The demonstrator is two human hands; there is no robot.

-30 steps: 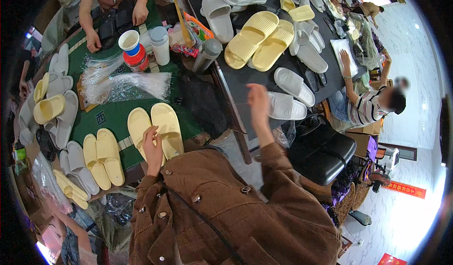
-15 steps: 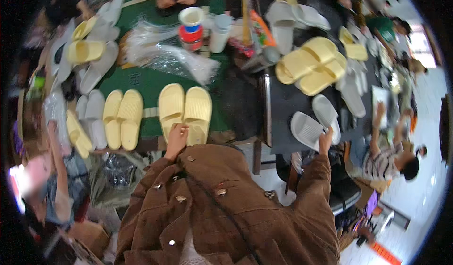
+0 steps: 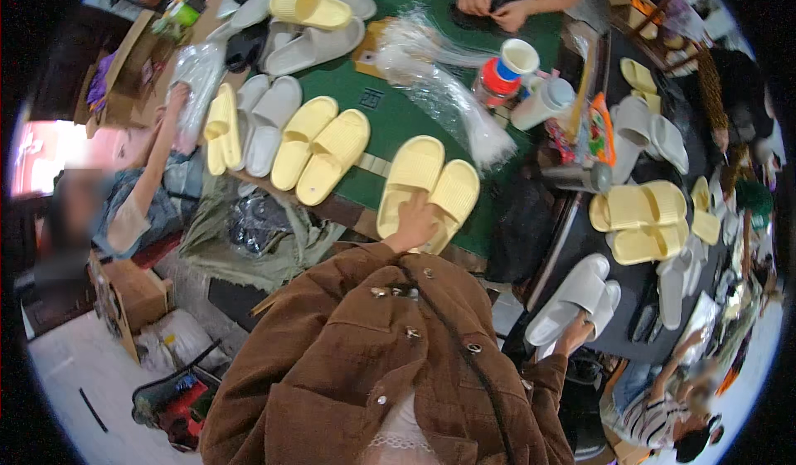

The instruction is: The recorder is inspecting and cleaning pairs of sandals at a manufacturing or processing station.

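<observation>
My left hand [image 3: 417,223] is at the heel end of a pair of yellow slippers [image 3: 411,168] by the green table's near edge, its fingers closed at the inner edges between the two. How firm that grip is cannot be made out. On the black table to the right, my right hand [image 3: 574,334] holds the heel part of a light grey slipper [image 3: 608,309], thumb and fingers partly hidden. Its mate, another grey slipper [image 3: 570,293], leans close against it. Left of my left hand stand another yellow pair [image 3: 322,146] and a grey pair [image 3: 269,121].
Clear plastic bags [image 3: 431,75], a red jar [image 3: 497,79] and a white bottle [image 3: 543,104] stand behind the yellow pair. A steel flask [image 3: 580,177] lies near more yellow slippers [image 3: 643,216]. Across the table another person's hands [image 3: 493,7] work; a co-worker's arm [image 3: 153,158] reaches in at left.
The view has swung left, so the tables appear shifted right and tilted. My left hand has reached further over the yellow pair. The grey slippers have turned and drawn together at my right hand.
</observation>
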